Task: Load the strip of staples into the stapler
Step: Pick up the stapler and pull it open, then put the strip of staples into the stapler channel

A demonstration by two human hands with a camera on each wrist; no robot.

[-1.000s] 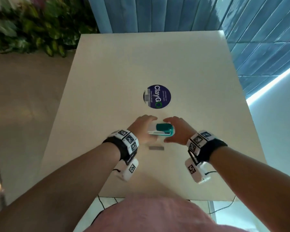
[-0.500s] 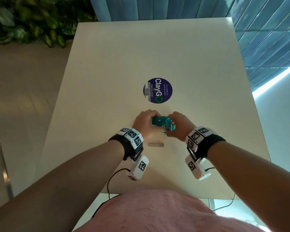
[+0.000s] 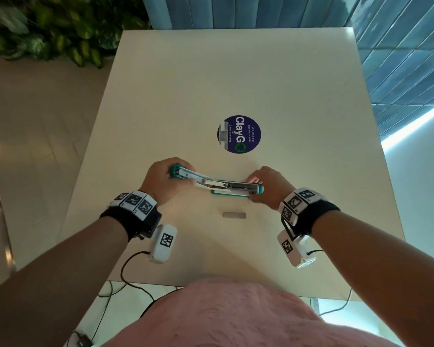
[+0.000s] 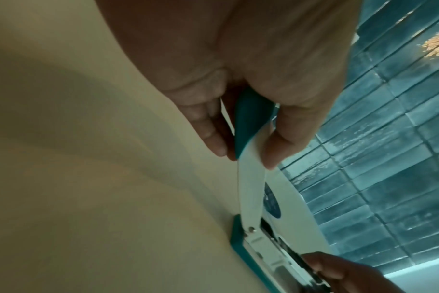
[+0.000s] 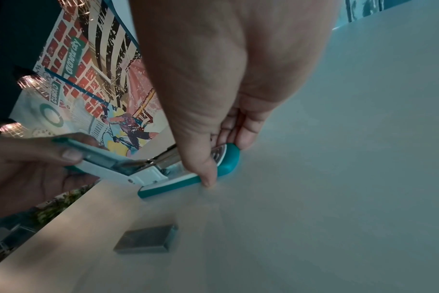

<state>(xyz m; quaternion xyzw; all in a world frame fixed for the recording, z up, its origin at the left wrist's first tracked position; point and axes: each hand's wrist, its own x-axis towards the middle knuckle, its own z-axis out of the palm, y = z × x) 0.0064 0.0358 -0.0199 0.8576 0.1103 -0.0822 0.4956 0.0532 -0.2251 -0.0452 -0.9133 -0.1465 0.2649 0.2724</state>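
A teal and white stapler (image 3: 223,185) lies swung wide open on the table, its metal channel facing up. My left hand (image 3: 164,180) pinches the tip of the lifted top arm (image 4: 253,138) between thumb and fingers. At the other end, my right hand (image 3: 268,186) grips the teal base (image 5: 228,164) and holds it down on the table. The grey strip of staples (image 3: 234,215) lies flat and free just in front of the stapler, also in the right wrist view as a strip of staples (image 5: 145,239).
The beige table (image 3: 273,83) carries a round blue sticker (image 3: 239,134) beyond the stapler. Plants (image 3: 48,28) stand off the far left corner and a blue panelled wall (image 3: 398,46) runs behind. Cables (image 3: 128,271) hang at the near edge.
The stapler was closed between both hands; my left hand has swung the top arm out to the left, so it now lies open. The strip of staples has not moved.
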